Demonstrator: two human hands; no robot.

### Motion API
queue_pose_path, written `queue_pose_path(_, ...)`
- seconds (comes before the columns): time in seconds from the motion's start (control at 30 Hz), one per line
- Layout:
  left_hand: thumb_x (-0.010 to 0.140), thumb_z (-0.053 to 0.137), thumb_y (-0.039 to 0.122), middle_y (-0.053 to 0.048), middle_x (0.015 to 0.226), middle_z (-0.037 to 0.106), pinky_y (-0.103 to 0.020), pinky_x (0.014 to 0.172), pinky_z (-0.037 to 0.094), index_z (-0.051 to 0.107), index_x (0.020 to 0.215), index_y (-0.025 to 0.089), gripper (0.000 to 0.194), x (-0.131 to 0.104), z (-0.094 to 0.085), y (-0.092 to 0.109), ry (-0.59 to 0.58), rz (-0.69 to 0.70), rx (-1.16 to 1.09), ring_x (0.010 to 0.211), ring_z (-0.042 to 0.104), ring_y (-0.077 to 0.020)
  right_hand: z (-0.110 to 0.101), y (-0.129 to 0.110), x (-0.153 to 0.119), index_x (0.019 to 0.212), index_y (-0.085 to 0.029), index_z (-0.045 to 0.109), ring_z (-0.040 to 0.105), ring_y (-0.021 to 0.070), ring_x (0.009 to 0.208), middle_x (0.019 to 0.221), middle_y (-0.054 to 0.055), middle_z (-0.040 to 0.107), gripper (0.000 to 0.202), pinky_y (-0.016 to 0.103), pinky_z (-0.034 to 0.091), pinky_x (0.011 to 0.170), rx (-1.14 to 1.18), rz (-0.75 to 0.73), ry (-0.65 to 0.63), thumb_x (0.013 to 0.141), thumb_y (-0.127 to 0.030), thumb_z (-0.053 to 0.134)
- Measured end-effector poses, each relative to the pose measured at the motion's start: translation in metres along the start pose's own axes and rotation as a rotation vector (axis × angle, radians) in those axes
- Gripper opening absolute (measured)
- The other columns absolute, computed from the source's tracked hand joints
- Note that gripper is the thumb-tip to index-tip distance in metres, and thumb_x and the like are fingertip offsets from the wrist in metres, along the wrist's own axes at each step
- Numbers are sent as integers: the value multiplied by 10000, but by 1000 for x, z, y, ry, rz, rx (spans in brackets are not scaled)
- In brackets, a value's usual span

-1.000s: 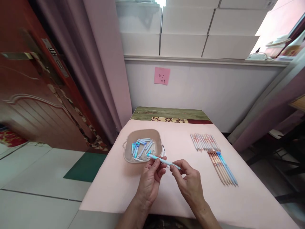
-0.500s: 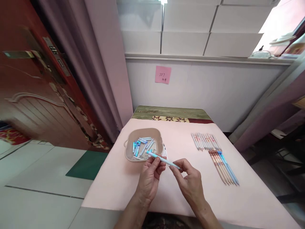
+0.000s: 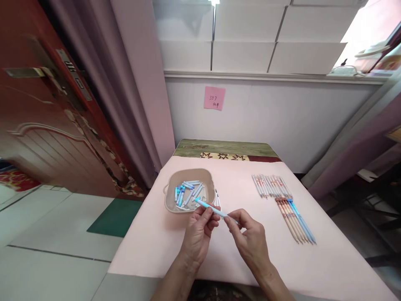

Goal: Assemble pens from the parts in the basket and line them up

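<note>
A light-blue pen (image 3: 216,210) with a brighter blue upper end is held slantwise above the table. My left hand (image 3: 200,228) pinches its middle and upper part, and my right hand (image 3: 246,229) grips its lower right end, hiding the tip. Just behind my left hand stands a beige plastic basin (image 3: 168,207) holding several blue and lilac pen parts (image 3: 188,194) and small pale pieces. Several thin white refills with dark tips (image 3: 217,198) lie beside the basin, partly hidden by my hands.
On the right of the pink-covered table (image 3: 150,251) lies a row of pale clear pens (image 3: 271,186). In front of it is a row of beige pens (image 3: 290,221) and blue pens (image 3: 302,223). A pink note (image 3: 214,98) is stuck on the wall behind.
My right hand has slid slightly along the pen toward my left hand, so less of the pen's lower end shows. The basin and the laid-out pens stay in place.
</note>
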State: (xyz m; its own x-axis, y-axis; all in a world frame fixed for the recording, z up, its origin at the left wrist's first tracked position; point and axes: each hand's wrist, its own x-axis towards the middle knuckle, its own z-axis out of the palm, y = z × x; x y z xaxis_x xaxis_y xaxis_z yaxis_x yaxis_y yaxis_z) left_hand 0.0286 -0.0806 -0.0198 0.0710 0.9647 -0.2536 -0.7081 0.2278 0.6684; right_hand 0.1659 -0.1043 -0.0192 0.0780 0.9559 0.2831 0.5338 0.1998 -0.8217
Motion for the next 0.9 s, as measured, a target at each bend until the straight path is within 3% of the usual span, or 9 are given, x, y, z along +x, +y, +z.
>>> queue_pose_path(0.13,692,771,216,-85,846,702,-127,494,474,692,835,97,202,1,0,-2,-18,-10,36,584,577,-56,0,5,2,624,-202,594,554,111,454,525,-3,604,445,199,405,498,0,85,-50,931,-470,416)
queue_pose_path(0.3,688,770,233,-59,769,679,-128,435,417,673,805,95,206,5,-4,-4,28,34,83,532,541,-47,3,7,3,964,-210,649,614,141,589,701,7,676,293,211,455,561,-28,-4,-30,830,-465,593)
queue_pose_path(0.43,729,732,269,-81,809,682,-149,405,386,653,826,99,211,8,-10,-6,12,75,166,533,555,-66,6,9,4,804,-222,648,586,133,578,696,4,673,257,208,436,547,-56,-24,-71,862,-453,550)
queue_pose_path(0.67,750,707,306,-75,733,663,-144,384,345,656,809,92,229,15,-13,-2,-11,79,281,535,543,-71,11,18,4,775,-227,656,572,118,484,551,-17,620,359,196,412,512,-45,68,-199,915,-478,442)
queue_pose_path(0.9,702,729,359,10,554,571,-165,356,339,603,741,129,265,20,-3,-3,-15,52,458,446,514,-84,10,20,11,967,-217,647,600,138,599,693,12,653,287,190,405,471,15,21,-156,869,-462,534)
